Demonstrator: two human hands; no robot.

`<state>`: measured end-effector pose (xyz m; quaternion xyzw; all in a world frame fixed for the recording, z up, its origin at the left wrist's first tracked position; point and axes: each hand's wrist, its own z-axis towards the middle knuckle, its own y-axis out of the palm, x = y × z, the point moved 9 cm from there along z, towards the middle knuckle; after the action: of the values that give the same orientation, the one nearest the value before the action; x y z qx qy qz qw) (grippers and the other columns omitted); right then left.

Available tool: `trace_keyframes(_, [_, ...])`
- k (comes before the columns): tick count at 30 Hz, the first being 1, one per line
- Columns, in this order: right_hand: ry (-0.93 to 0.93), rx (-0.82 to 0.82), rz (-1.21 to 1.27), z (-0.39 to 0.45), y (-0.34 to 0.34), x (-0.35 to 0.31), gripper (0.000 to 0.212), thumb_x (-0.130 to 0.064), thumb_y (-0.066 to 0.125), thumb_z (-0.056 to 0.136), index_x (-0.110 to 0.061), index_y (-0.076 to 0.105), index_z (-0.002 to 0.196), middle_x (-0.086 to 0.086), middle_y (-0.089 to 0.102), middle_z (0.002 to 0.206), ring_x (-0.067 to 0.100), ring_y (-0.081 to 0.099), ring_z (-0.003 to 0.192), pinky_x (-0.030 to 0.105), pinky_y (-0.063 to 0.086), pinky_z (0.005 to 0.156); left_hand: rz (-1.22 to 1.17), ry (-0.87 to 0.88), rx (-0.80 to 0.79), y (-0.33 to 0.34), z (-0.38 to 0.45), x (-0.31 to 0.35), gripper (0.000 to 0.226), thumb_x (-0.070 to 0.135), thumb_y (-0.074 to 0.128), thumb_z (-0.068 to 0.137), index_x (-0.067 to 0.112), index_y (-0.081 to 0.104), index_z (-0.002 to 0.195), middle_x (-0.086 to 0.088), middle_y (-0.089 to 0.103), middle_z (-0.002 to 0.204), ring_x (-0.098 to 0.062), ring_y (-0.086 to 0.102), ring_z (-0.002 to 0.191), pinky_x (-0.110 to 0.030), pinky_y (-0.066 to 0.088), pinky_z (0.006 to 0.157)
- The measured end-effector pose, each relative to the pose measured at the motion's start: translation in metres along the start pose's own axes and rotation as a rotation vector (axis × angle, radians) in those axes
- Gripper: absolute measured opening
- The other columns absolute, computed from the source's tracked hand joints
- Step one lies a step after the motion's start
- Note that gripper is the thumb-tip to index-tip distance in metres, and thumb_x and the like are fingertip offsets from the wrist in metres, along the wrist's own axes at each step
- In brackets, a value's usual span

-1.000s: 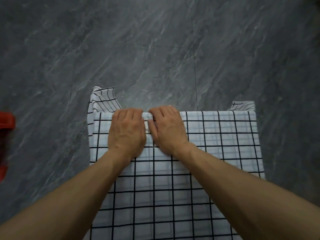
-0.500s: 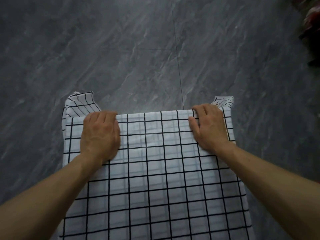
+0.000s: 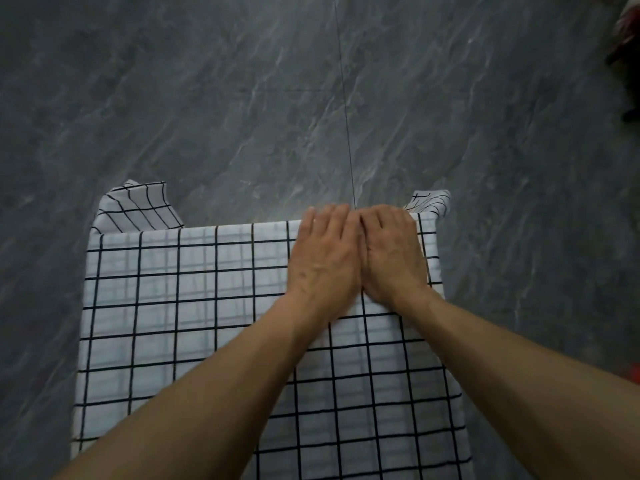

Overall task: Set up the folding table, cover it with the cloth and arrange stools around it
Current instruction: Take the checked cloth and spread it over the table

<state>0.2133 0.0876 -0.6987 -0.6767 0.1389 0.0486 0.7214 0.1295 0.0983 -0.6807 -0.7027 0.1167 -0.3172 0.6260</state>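
Observation:
A white cloth with a black grid (image 3: 194, 306) lies over the table and hides its top completely. Two cloth corners hang past the far edge, one at the far left (image 3: 138, 207) and one at the far right (image 3: 431, 200). My left hand (image 3: 325, 261) and my right hand (image 3: 394, 258) lie flat side by side on the cloth near the far right edge, palms down, fingers straight and reaching the edge. Their inner sides touch. No stool is in view.
Dark grey marbled floor tiles (image 3: 311, 98) surround the table on three sides. A blurred red and dark object (image 3: 628, 39) sits at the upper right edge. A small red patch (image 3: 635, 375) shows at the right edge.
Half a second ago my hands were spread apart at the far corners. My left hand has slid right along the far edge and now lies against my right hand.

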Motion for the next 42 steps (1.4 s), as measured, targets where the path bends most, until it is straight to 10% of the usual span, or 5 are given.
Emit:
trace_keyframes(16, [0.031,-0.073,0.019,-0.004,0.003,0.014,0.036,-0.035,0.036,0.100,-0.020,0.053,0.128,0.000,0.056,0.121,0.021,0.047,0.120,0.045,0.020,0.118,0.041,0.003,-0.017,0.012,0.004,0.006,0.051,0.020,0.044,0.090,-0.006,0.046,0.135,-0.020,0.055,0.127,-0.033,0.049,0.116,-0.044,0.033,0.111])
trace_keyframes(23, [0.422,-0.065,0.216,-0.008,-0.030,0.101,0.047,-0.042,0.041,0.098,-0.019,0.050,0.138,0.014,0.038,0.141,0.029,0.035,0.132,0.048,0.035,0.111,0.034,-0.049,-0.026,0.016,0.004,0.001,0.051,0.022,0.040,0.096,0.000,0.040,0.141,-0.015,0.050,0.133,-0.029,0.044,0.121,-0.040,0.028,0.113])
trace_keyframes(28, [0.530,-0.434,0.192,-0.005,-0.030,0.116,0.059,-0.061,0.030,0.098,-0.037,0.025,0.152,0.016,0.052,0.139,0.036,0.051,0.123,0.049,0.044,0.102,0.033,-0.052,-0.040,0.018,0.002,0.000,0.053,0.023,0.039,0.094,0.001,0.038,0.142,-0.014,0.048,0.134,-0.029,0.043,0.122,-0.038,0.026,0.113])
trace_keyframes(36, [0.540,-0.457,0.238,0.019,-0.013,0.109,0.063,-0.053,0.022,0.102,-0.006,0.058,0.080,0.024,0.066,0.099,0.039,0.060,0.092,0.041,0.046,0.085,0.027,-0.046,-0.047,0.019,0.004,0.001,0.054,0.023,0.040,0.093,-0.001,0.040,0.141,-0.016,0.049,0.133,-0.030,0.044,0.121,-0.042,0.030,0.113])
trace_keyframes(42, [0.658,-0.415,0.362,0.015,-0.034,0.155,0.055,-0.045,0.022,0.106,-0.007,0.050,0.134,0.025,0.052,0.138,0.040,0.047,0.128,0.038,0.033,0.102,0.021,-0.051,-0.060,0.020,0.003,0.000,0.054,0.023,0.039,0.094,0.000,0.039,0.143,-0.014,0.047,0.134,-0.030,0.042,0.124,-0.042,0.028,0.115])
